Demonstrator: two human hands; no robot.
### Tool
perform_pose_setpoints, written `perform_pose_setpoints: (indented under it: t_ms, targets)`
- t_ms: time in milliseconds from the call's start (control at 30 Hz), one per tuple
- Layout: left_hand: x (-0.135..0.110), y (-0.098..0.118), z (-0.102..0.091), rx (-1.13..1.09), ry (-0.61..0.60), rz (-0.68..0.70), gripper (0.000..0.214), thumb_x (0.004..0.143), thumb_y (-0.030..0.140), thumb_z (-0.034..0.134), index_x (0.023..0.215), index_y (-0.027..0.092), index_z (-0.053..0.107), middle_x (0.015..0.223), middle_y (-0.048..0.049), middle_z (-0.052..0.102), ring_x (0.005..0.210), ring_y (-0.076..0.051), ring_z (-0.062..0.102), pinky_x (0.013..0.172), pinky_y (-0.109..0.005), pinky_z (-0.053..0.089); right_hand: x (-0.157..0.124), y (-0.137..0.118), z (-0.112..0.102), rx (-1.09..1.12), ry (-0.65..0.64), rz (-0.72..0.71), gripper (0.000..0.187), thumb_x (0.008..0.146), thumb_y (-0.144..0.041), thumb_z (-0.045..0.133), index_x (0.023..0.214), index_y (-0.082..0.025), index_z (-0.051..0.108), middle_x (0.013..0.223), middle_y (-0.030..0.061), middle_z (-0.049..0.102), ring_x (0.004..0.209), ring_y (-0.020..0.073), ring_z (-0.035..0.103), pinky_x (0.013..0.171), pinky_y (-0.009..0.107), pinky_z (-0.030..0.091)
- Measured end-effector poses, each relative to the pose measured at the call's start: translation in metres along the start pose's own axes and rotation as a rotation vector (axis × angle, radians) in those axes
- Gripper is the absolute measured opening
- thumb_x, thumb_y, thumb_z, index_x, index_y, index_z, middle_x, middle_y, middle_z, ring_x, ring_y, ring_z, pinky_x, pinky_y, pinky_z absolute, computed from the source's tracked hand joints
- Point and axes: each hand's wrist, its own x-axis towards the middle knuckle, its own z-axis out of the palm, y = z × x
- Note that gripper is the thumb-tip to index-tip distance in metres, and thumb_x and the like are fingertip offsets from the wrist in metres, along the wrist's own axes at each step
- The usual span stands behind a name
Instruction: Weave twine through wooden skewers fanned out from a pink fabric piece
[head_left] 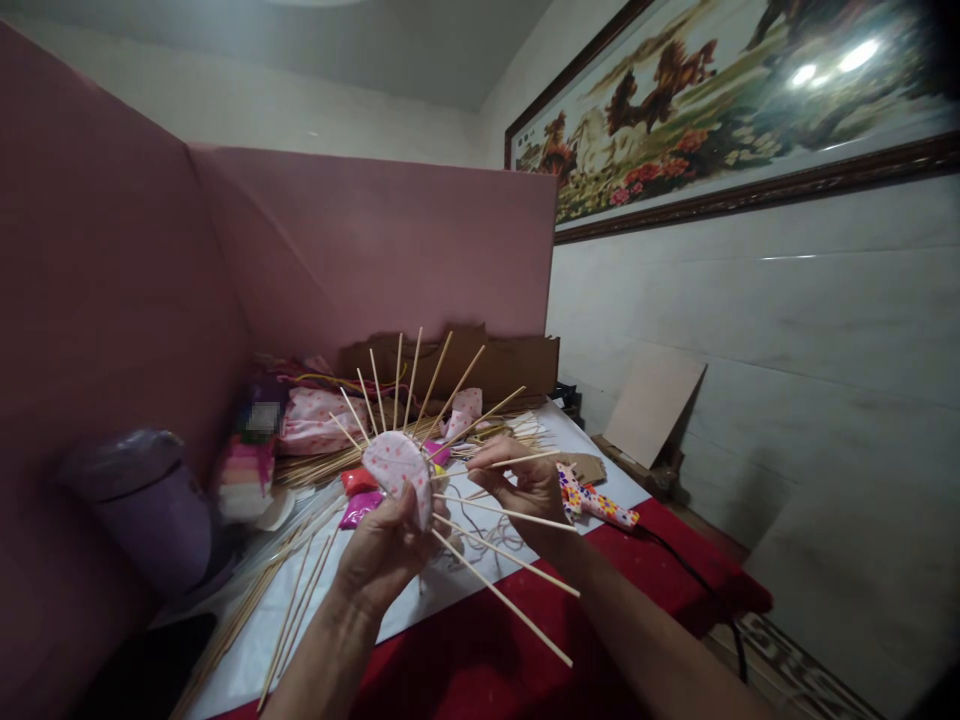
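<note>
My left hand (386, 550) grips a round disc (396, 465) covered in pale pink cloth with small red dots, the thumb lying on its face. Several thin wooden sticks (502, 597) fan out from the disc's edge, upward and to the right. On the right side, my right hand (521, 480) pinches one of these wooden sticks between thumb and fingers, a short way out from the disc. Loose cord (487, 530) lies on the white sheet beneath the hands. Just behind the disc are a red packet (355, 482) and a magenta packet (361, 508).
A flower-patterned glue gun (611, 508) with a black cable lies on the right of the table. Loose sticks (289, 610) lie at the left, near a purple bin (165, 520). Dotted cloth (322, 420) and cardboard (517, 365) stand at the back; red cloth (465, 650) covers the front.
</note>
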Motion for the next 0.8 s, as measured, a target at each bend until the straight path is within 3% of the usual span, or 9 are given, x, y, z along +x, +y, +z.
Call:
perform_pose_setpoints:
  t_ms: [133, 200, 333, 433, 567, 667, 800]
  targets:
    - [-0.001, -0.001, 0.002, 0.002, -0.026, -0.005, 0.020, 0.085, 0.015, 0.045, 0.078, 0.010, 0.063, 0.065, -0.0068, 0.066, 0.059, -0.016, 0.062, 0.057, -0.028, 0.051, 0.000, 0.000, 0.000, -0.028, -0.009, 0.002, 0.004, 0.075, -0.023, 0.064, 0.076, -0.020, 0.065, 0.074, 0.0025, 0.063, 0.072, 0.0154, 0.057, 0.067, 0.029, 0.045]
    - [-0.001, 0.000, 0.003, 0.003, -0.047, -0.017, 0.020, 0.085, 0.016, 0.045, 0.079, 0.009, 0.064, 0.065, -0.0067, 0.066, 0.059, -0.016, 0.061, 0.057, -0.029, 0.051, 0.000, 0.003, 0.002, -0.059, -0.060, 0.003, 0.012, 0.077, -0.024, 0.062, 0.087, -0.020, 0.064, 0.085, 0.0044, 0.064, 0.082, 0.0172, 0.058, 0.075, 0.031, 0.045]
    - [-0.002, 0.001, 0.002, 0.003, -0.020, -0.019, 0.017, 0.083, 0.013, 0.047, 0.079, 0.010, 0.064, 0.066, -0.0057, 0.066, 0.057, -0.014, 0.060, 0.059, -0.028, 0.051, 0.000, 0.017, 0.006, -0.067, -0.359, 0.109, 0.023, 0.084, -0.031, 0.052, 0.103, -0.021, 0.061, 0.101, 0.0057, 0.061, 0.096, 0.0186, 0.055, 0.086, 0.033, 0.041]
    - [-0.002, 0.001, 0.000, 0.006, -0.052, -0.028, 0.014, 0.081, 0.013, 0.050, 0.079, 0.009, 0.064, 0.065, -0.0056, 0.066, 0.057, -0.013, 0.060, 0.058, -0.025, 0.050, -0.001, 0.029, 0.007, -0.013, -0.524, 0.252, 0.025, 0.085, -0.036, 0.048, 0.083, -0.018, 0.066, 0.078, 0.0025, 0.060, 0.073, 0.0150, 0.055, 0.070, 0.027, 0.044]
    - [-0.001, -0.001, -0.001, 0.036, -0.112, -0.025, 0.007, 0.077, 0.013, 0.058, 0.079, 0.010, 0.064, 0.066, -0.0050, 0.067, 0.058, -0.014, 0.060, 0.059, -0.026, 0.050, 0.000, 0.037, 0.007, 0.009, -0.430, 0.416, 0.024, 0.080, -0.034, 0.054, 0.066, -0.015, 0.060, 0.056, -0.0036, 0.046, 0.048, 0.0080, 0.037, 0.047, 0.021, 0.031]
    - [-0.002, -0.003, 0.000, 0.051, -0.112, -0.014, 0.006, 0.072, 0.013, 0.063, 0.078, 0.011, 0.063, 0.067, -0.0040, 0.068, 0.059, -0.015, 0.062, 0.060, -0.026, 0.051, 0.004, 0.039, 0.008, 0.028, -0.348, 0.442, 0.022, 0.074, -0.030, 0.059, 0.058, -0.015, 0.055, 0.055, -0.0046, 0.042, 0.051, 0.0077, 0.036, 0.047, 0.020, 0.029]
    - [-0.003, -0.004, 0.002, 0.073, -0.124, -0.007, 0.008, 0.072, 0.015, 0.064, 0.079, 0.012, 0.063, 0.066, -0.0037, 0.067, 0.059, -0.014, 0.061, 0.061, -0.027, 0.050, 0.007, 0.043, 0.009, -0.076, -0.264, 0.403, 0.026, 0.077, -0.031, 0.054, 0.058, -0.015, 0.056, 0.057, -0.0030, 0.046, 0.055, 0.0092, 0.041, 0.049, 0.020, 0.031]
